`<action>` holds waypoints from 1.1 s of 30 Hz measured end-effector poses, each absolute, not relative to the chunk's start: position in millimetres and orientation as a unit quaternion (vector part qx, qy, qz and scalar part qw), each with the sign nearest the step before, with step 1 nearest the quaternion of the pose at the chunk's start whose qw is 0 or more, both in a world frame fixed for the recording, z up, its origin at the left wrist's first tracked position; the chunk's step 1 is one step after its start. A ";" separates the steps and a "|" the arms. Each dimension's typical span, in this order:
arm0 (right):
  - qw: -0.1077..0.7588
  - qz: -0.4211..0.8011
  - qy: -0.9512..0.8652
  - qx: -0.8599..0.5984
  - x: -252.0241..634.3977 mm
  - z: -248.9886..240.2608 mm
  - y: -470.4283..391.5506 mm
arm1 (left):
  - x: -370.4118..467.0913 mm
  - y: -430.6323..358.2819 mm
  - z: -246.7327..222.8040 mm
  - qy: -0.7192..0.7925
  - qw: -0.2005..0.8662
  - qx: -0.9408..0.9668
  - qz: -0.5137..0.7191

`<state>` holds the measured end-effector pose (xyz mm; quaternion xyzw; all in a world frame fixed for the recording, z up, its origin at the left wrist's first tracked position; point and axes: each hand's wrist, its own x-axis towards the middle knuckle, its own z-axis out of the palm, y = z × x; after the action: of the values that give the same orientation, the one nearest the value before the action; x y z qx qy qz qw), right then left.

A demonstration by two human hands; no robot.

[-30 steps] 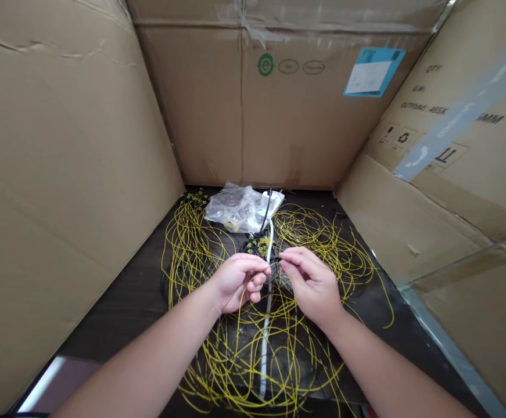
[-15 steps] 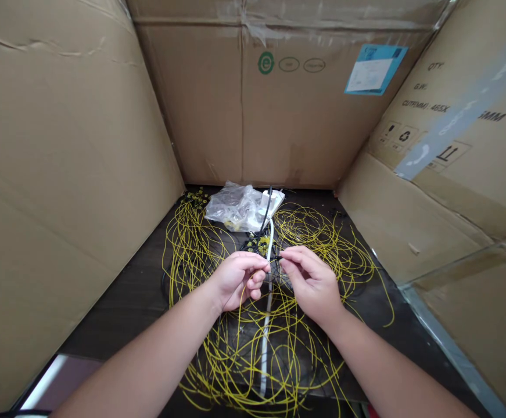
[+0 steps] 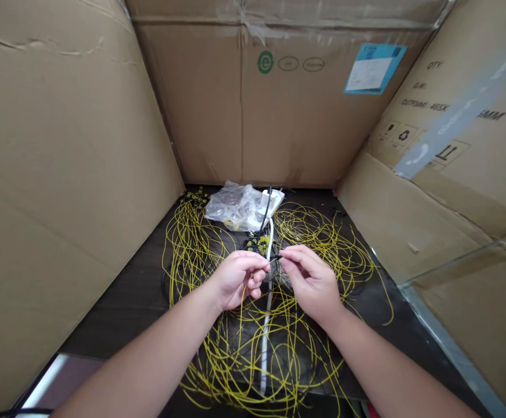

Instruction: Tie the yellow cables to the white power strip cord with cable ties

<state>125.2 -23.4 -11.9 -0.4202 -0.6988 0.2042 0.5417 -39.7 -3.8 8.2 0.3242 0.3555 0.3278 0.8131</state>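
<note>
Over a dark table, my left hand (image 3: 241, 280) pinches a thin yellow wire between thumb and forefinger, the other fingers curled. Just right of it, my right hand (image 3: 311, 280) pinches a small black piece (image 3: 277, 256) at its fingertips. The fingertips of the two hands are a short gap apart. Loose yellow wires (image 3: 244, 360) lie beneath and in front of both hands. Behind the hands is a small pile of black and yellow parts (image 3: 259, 242). A white cable (image 3: 265, 354) runs under the wires between my hands.
Cardboard walls stand at the left (image 3: 61, 174), back (image 3: 209, 104) and right (image 3: 453, 232). Near the back wall lie a clear plastic bag (image 3: 233, 206) and a white block (image 3: 274, 200) with a black cable. More coiled yellow wires (image 3: 305, 223) lie at the right, with a bundle (image 3: 187, 244) at the left.
</note>
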 end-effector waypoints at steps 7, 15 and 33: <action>0.537 0.172 -0.722 -0.401 125.7 -9.2 -23.8 | -39.3 -3.3 7.1 0.356 0.814 0.319 0.330; 0.517 0.147 -0.757 -0.372 124.6 -8.5 -25.8 | -38.6 -3.2 3.3 0.366 0.808 0.321 0.332; 0.536 0.293 -0.657 -0.441 123.3 -14.2 -22.0 | -36.7 -6.1 0.5 0.377 0.761 0.401 0.344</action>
<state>123.3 -22.0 -14.2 -0.4413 -0.6574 0.2927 0.5361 -36.7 -6.1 0.5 0.4010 0.3772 0.3436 0.7608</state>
